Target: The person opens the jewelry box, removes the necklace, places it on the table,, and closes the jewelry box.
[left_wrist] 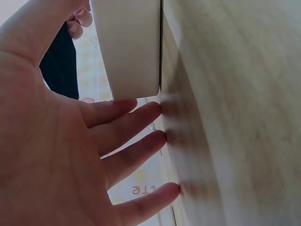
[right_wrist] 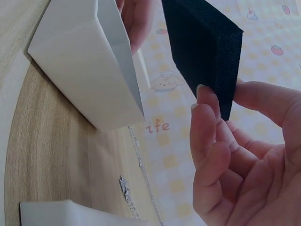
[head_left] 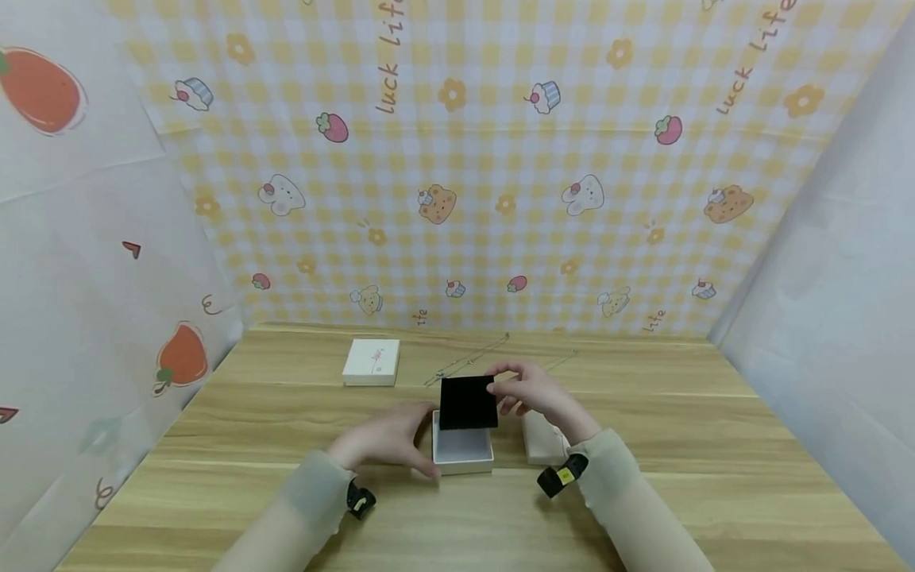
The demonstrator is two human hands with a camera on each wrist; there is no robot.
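Observation:
My right hand [head_left: 534,391] pinches a black foam pad [head_left: 468,403] by its edge, with the thumb on one face and fingertips on the other, as the right wrist view shows. The pad is held above an open white box [head_left: 463,468] standing on the table, whose pale inside shows below it. My left hand [head_left: 389,435] holds that box at its left side, thumb at the near corner and index finger at the far one. In the left wrist view its other fingers [left_wrist: 134,150] spread beyond the box wall [left_wrist: 129,52], tips at the table.
A closed white box [head_left: 372,360] with a small pink print stands at the back left. A silver chain [head_left: 468,361] lies behind the pad, and a finer chain [head_left: 562,359] to its right. A white lid or box [head_left: 543,439] sits partly under my right wrist on the wooden table [head_left: 643,445].

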